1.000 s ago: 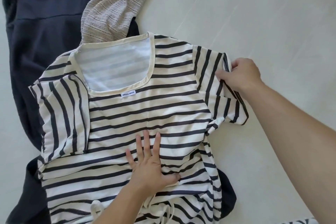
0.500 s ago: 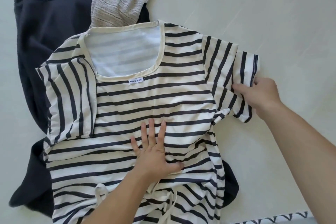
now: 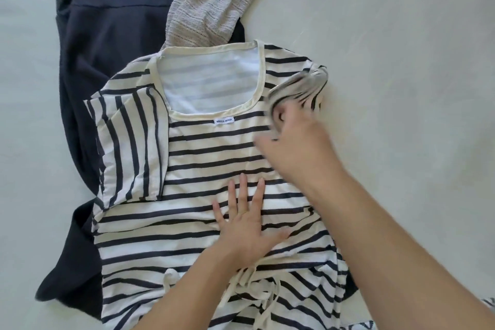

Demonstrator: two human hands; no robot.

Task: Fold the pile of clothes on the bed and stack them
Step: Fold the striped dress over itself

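**Striped top, laid flat on bed, one sleeve in hand**

Item 1. Striped top (image 3: 214, 158): soft knit, cream ground with dark navy horizontal bands, wide square neckline bound in plain cream tape, small white woven label just below the neckline's lower edge. It lies face up on the bed sheet (image 3: 401, 35). The sleeve on the left of the neckline is folded inward over the body, its stripes running upright. Cream drawstring cords (image 3: 257, 286), flat and loosely tangled, lie on the top's lower part.

Item 2. Left hand (image 3: 247, 228): pressed flat on the top well below the label, fingers straight and slightly spread, thumb out to the side.

Item 3. Right hand (image 3: 297, 142): blurred, to the right of the neckline, fingers curled round the bunched right sleeve (image 3: 297, 86), which is lifted and crumpled at the top's shoulder.

Item 4. Dark navy garment (image 3: 112, 43): smooth, matte fabric with a horizontal seam, lying under the top and reaching out past its left side and above the neckline.

Item 5. Beige knit garment (image 3: 214, 11): ribbed, open-textured weave, draped over the navy piece just above the neckline.

Item 6. Bed sheet: pale, smooth, faintly creased.
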